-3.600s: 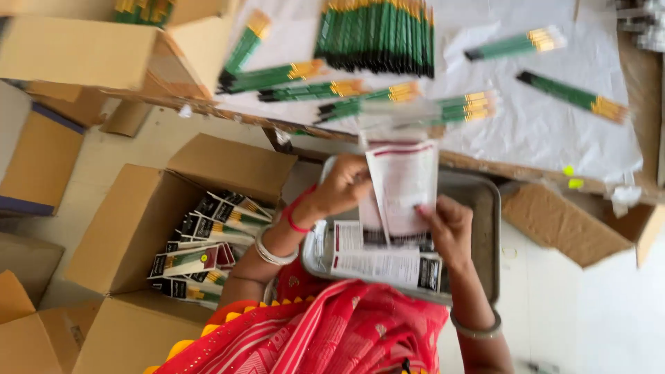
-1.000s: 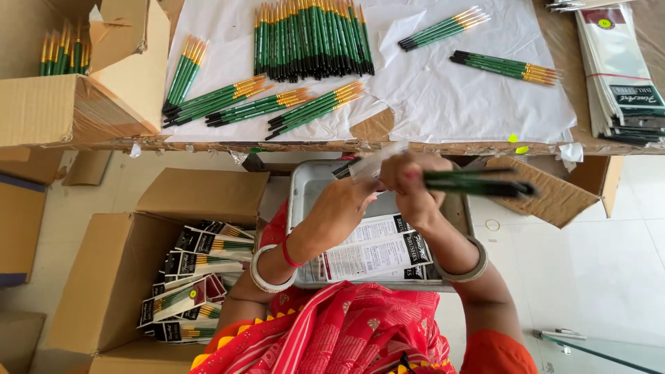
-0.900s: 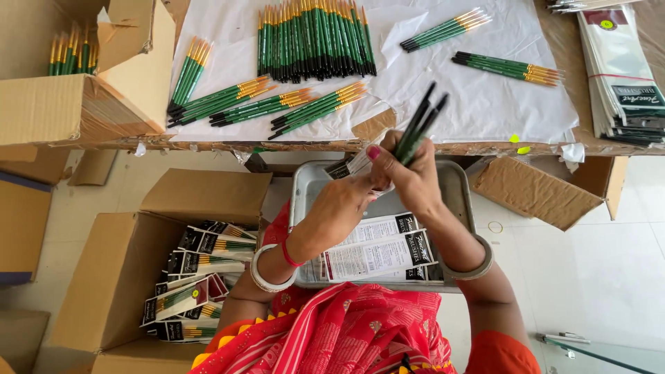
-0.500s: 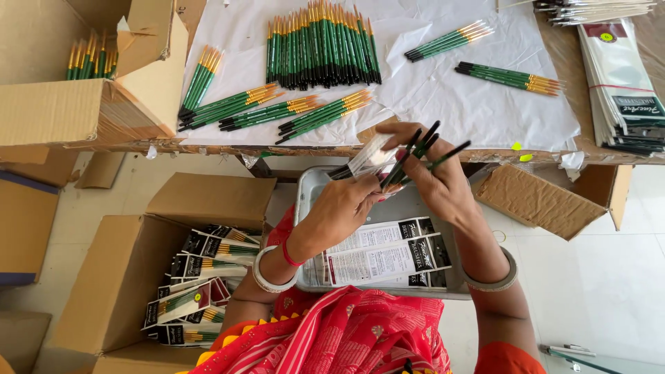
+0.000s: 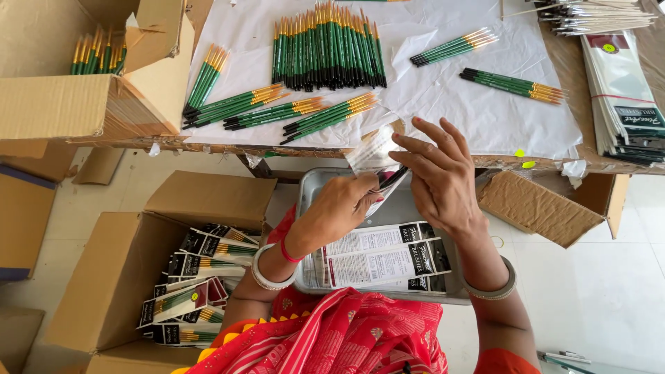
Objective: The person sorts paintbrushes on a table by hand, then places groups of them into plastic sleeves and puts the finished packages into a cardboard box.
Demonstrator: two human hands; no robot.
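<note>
The left hand pinches a clear sleeve holding dark brushes above a metal tray. The right hand, fingers spread, steadies the sleeve's other side. Printed cards lie in the tray; green brushes cover the desk.

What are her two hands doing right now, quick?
Left hand: closed, pinching the clear plastic sleeve with dark brush handles inside.
Right hand: open, fingers spread, touching that sleeve.
</note>
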